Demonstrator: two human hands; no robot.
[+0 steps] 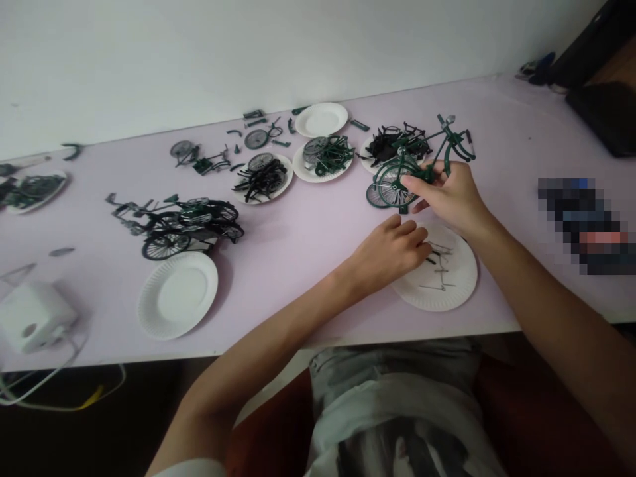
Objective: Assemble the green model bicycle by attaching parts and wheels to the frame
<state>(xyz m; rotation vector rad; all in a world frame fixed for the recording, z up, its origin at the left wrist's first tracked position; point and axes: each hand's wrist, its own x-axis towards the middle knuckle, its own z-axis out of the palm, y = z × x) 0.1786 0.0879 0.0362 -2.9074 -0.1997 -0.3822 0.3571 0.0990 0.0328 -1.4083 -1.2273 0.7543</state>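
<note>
A green model bicycle point(395, 187) is held up over the table in my right hand point(458, 199), thumb and fingers closed on its frame near the wheel. Its handlebar end points up and to the right. My left hand point(390, 253) is curled over the left rim of a white paper plate point(460, 291). The fingertips of that hand are turned away, so anything between them is hidden. On this plate lie several thin wire-like pieces point(438, 287) and a small dark piece point(434, 256) close to the left fingers.
Assembled model bicycles point(183, 225) stand at left behind a bare paper plate point(179, 298). Paper plates with black parts point(263, 179), green parts point(330, 156) and dark parts point(392, 142) sit farther back. A white box point(37, 315) with cables stands front left.
</note>
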